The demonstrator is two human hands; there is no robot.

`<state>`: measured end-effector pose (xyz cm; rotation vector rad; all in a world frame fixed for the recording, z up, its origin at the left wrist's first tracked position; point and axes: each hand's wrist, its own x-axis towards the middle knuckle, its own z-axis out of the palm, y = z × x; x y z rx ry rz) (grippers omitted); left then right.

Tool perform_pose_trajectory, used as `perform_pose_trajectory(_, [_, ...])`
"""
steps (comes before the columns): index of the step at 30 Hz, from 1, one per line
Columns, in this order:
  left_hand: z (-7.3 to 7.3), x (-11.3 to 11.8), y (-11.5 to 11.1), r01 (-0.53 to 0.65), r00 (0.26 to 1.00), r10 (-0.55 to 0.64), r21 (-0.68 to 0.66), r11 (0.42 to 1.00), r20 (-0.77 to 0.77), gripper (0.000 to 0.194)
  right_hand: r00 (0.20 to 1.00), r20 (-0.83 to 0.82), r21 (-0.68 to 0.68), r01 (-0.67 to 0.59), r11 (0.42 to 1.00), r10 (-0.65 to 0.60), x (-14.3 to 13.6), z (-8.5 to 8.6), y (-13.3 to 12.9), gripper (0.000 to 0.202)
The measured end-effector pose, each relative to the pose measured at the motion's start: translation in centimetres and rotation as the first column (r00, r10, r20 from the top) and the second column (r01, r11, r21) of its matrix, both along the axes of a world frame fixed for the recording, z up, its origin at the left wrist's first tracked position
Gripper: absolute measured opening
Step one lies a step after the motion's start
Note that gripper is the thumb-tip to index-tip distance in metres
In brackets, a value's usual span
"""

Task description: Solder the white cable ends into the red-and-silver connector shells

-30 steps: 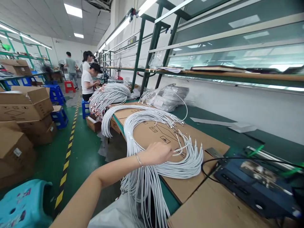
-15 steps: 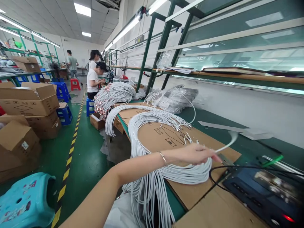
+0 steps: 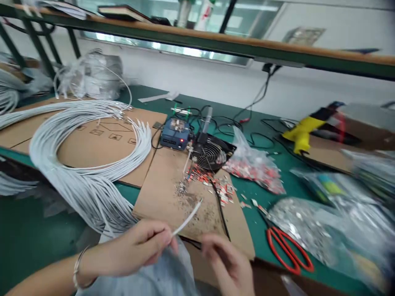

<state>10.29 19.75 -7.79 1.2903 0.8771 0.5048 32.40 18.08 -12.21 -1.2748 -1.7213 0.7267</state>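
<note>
My left hand (image 3: 148,245), with a bracelet at the wrist, pinches a white cable (image 3: 189,218) whose free end points up and right over the cardboard. To its right, my right hand (image 3: 226,263) is blurred, with curled fingers, apart from the cable; whether it grips anything cannot be made out. A large looped bundle of white cables (image 3: 46,139) lies on cardboard at the left and hangs over the table edge. Ahead stand a blue device (image 3: 174,135) with a red light and a black fan (image 3: 211,154). Small red and silver pieces (image 3: 224,190) lie scattered beside the fan.
Red-handled scissors (image 3: 290,250) lie at the right, beside a clear bag of small metal parts (image 3: 300,222). Behind are a bag of red pieces (image 3: 256,166) and a yellow and black tool (image 3: 305,129). A shelf (image 3: 216,37) spans the back; black wires cross the table.
The view has swung right and down to the device and fan. My left arm has drawn back from the cable bundle, a cable now in hand. My right hand has come into view.
</note>
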Motion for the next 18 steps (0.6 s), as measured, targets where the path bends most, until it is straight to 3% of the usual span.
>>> perform_pose_trajectory(3, [-1.1,-0.8,-1.4,0.071,0.969,-0.052,0.067,0.995,-0.243,0.042,0.943,-0.310,-0.093,-0.156,0.983,0.120,-2.0,0.6,1.3,0.023])
perform_pose_trajectory(7, [-2.5,-1.1,-2.4,0.073,0.930,0.010,0.211,0.975,-0.367,0.034,0.897,-0.436,-0.119,-0.138,0.983,0.073,-3.6,1.4,1.9,0.010])
perform_pose_trajectory(10, [-3.5,-0.2,-2.4,0.014,0.965,0.043,0.213,0.977,-0.259,0.026,0.897,-0.434,-0.170,-0.169,0.971,0.080,-3.9,1.4,1.3,0.013])
perform_pose_trajectory(13, [-4.0,1.4,-2.2,-0.127,0.992,0.128,0.065,0.990,-0.009,0.023,0.906,-0.381,-0.171,-0.264,0.949,0.184,-4.0,1.3,0.7,0.011])
perform_pose_trajectory(15, [-4.2,2.1,-1.9,-0.207,0.975,0.204,0.018,0.978,0.091,0.025,0.917,-0.356,-0.155,-0.247,0.957,0.179,-3.9,1.3,0.5,0.007])
perform_pose_trajectory(18, [-4.2,2.4,-1.9,-0.279,0.959,0.282,0.270,0.922,0.028,0.022,0.913,-0.392,-0.181,-0.194,0.964,0.110,-3.7,1.4,0.3,0.005])
